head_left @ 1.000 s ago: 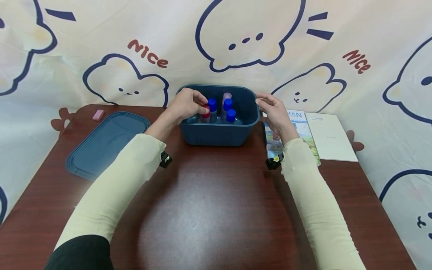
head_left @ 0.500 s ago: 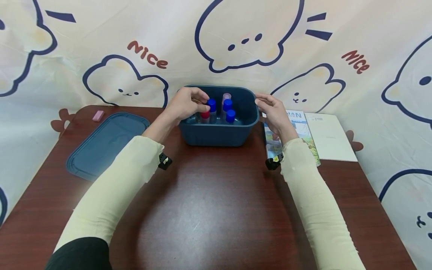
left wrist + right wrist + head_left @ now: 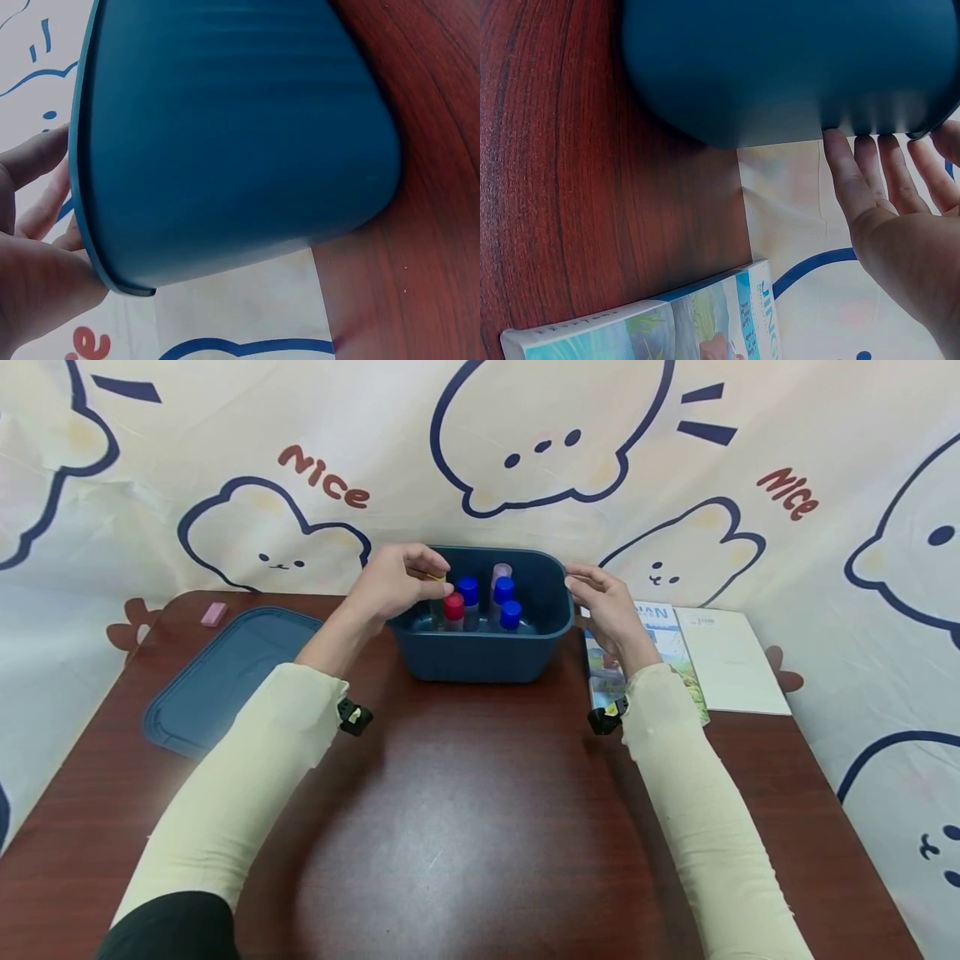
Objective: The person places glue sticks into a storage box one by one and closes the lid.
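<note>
In the head view, a dark blue storage box (image 3: 480, 658) stands lidless at the back of the table. Several small clear bottles are inside, among them a red-capped bottle (image 3: 453, 607) and a blue-capped bottle (image 3: 510, 617). Over the box's left end my left hand (image 3: 390, 583) pinches a yellow-capped bottle (image 3: 439, 579), whose cap barely shows between thumb and forefinger. The left wrist view hides it behind the wall. At the other end my right hand (image 3: 611, 610) holds the box: its fingertips (image 3: 836, 146) press the outer wall and its thumb reaches the rim.
The blue lid (image 3: 225, 685) lies flat on the left, beside a small pink block (image 3: 214, 614). A picture-covered book (image 3: 660, 643) and a white booklet (image 3: 731, 660) lie on the right. A printed cloth (image 3: 405, 435) hangs close behind the box.
My left hand has moved slightly left and up from the red-capped bottle, which now shows uncovered in the box. The yellow cap has come into view. My right hand stays at the box.
</note>
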Available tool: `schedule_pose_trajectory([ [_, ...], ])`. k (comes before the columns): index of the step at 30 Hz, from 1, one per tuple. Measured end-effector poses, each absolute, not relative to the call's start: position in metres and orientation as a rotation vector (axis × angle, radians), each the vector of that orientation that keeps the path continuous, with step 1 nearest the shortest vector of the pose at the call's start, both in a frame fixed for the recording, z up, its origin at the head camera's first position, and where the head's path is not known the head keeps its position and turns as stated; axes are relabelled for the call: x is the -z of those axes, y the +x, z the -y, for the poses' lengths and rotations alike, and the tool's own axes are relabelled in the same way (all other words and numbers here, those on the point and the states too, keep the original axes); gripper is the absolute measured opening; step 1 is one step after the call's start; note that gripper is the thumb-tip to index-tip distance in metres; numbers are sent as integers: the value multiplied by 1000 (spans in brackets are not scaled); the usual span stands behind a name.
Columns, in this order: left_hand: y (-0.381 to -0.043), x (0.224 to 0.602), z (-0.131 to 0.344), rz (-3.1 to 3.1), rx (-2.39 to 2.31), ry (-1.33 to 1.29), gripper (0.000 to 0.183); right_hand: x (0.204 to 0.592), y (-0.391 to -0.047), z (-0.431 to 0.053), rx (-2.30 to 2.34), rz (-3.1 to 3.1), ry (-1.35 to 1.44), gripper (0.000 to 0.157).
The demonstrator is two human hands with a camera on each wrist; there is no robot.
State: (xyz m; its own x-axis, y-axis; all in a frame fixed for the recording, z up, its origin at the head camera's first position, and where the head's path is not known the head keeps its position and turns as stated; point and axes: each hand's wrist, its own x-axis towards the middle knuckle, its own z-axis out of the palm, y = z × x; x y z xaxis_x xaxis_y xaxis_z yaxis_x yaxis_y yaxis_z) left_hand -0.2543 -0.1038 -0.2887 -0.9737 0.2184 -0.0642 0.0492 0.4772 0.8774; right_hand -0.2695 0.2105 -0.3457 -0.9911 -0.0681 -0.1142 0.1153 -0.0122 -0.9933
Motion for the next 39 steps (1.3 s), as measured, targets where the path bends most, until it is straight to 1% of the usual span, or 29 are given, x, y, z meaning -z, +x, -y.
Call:
schedule_pose_trajectory([
  [17, -245, 281, 125, -2550, -1567, 188, 36, 347, -271, -211, 2142, -2110, 58, 37],
  [23, -241, 281, 138, -2558, -1546, 142, 35, 347, -270, -210, 2151, -2103, 51, 36],
  [30, -239, 279, 149, -2564, -1578, 175, 34, 347, -270, -211, 2147, -2135, 22, 36],
  [39, -233, 282, 166, -2585, -1598, 117, 36, 347, -268, -211, 2134, -2135, 4, 38],
])
